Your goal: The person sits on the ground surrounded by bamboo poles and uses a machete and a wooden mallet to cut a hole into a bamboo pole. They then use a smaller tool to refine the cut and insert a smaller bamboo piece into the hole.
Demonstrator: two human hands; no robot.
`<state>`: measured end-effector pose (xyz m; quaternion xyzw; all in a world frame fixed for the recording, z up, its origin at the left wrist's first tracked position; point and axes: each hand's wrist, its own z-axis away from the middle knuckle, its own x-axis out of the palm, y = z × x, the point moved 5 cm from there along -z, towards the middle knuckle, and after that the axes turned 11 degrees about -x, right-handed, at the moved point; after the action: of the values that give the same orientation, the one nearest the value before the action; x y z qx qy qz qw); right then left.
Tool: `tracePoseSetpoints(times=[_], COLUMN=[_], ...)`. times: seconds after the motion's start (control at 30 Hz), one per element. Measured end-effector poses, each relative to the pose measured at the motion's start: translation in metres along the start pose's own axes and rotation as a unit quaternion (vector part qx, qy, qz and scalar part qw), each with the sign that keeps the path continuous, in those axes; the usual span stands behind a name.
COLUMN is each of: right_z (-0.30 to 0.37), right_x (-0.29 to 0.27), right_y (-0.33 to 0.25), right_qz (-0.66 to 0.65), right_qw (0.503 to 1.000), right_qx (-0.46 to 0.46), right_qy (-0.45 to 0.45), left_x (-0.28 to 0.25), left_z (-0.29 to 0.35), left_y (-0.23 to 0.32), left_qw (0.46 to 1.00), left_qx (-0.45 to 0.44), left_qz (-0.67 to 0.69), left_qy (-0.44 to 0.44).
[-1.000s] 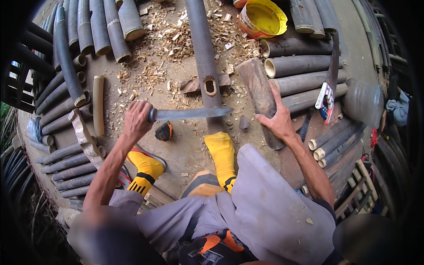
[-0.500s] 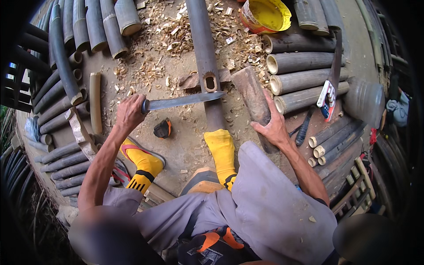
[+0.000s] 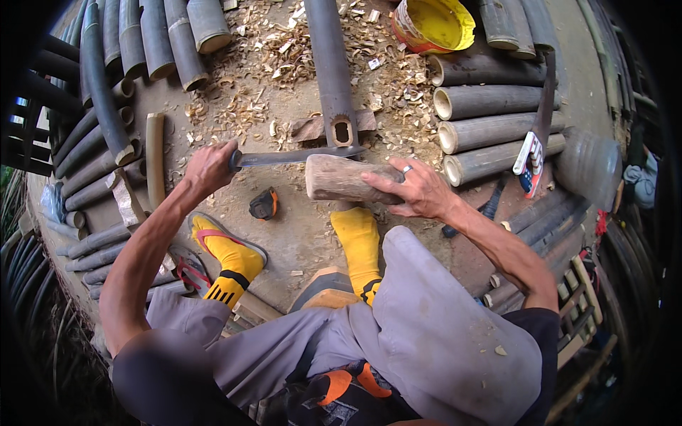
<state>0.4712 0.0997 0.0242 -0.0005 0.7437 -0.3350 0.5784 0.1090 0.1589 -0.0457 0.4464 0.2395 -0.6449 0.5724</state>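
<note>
My left hand [image 3: 210,170] is wrapped round the dark handle of a long knife [image 3: 284,157], whose blade lies across a thick dark bamboo pole [image 3: 328,71]. Just beyond the blade, the pole has an oblong hole [image 3: 342,130] with a pale cut rim. My right hand [image 3: 419,188] grips a rough wooden block [image 3: 348,177] from its right end. The block lies sideways over the pole, close to the blade on my side; whether the two touch I cannot tell. My yellow-socked foot [image 3: 356,234] is on the pole's near end, partly behind the block.
A flat brown support piece [image 3: 310,128] lies under the pole. Wood shavings [image 3: 284,50] cover the ground beyond. A tape measure [image 3: 264,204] sits left of my foot. Cut bamboo lengths [image 3: 497,103], a handsaw [image 3: 531,153] and a yellow bucket [image 3: 435,27] are at right.
My right hand has swung the wooden block left, from upright beside the pole to sideways over it. The knife stays across the pole in my left hand.
</note>
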Motion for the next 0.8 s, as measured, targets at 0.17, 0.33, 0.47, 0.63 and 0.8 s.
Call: tracePoseSetpoints(times=[0.17,0.33,0.47,0.63,0.8], right_z=[-0.009,-0.023,-0.029,-0.034,-0.033], right_x=[-0.012,0.005,-0.013,0.001,-0.010], right_y=[-0.035,0.018,-0.035,0.028,-0.033], right_qz=[-0.011,0.015,-0.007,0.016,-0.037], right_qw=[0.984,0.998,0.984,0.996,0.982], right_qx=[-0.175,-0.049,-0.177,-0.072,-0.181], right_qy=[0.007,-0.048,0.021,-0.056,-0.030], left_x=[0.004,0.003,0.005,0.003,0.005], left_z=[0.004,0.003,0.001,-0.001,-0.001], left_y=[-0.001,0.002,-0.002,0.003,0.001], left_qw=[1.000,0.999,0.998,0.997,0.997], left_qx=[0.006,0.022,0.018,0.031,0.029], left_qz=[-0.003,0.003,0.007,0.001,-0.011], left_qy=[0.012,0.038,0.052,0.069,0.071])
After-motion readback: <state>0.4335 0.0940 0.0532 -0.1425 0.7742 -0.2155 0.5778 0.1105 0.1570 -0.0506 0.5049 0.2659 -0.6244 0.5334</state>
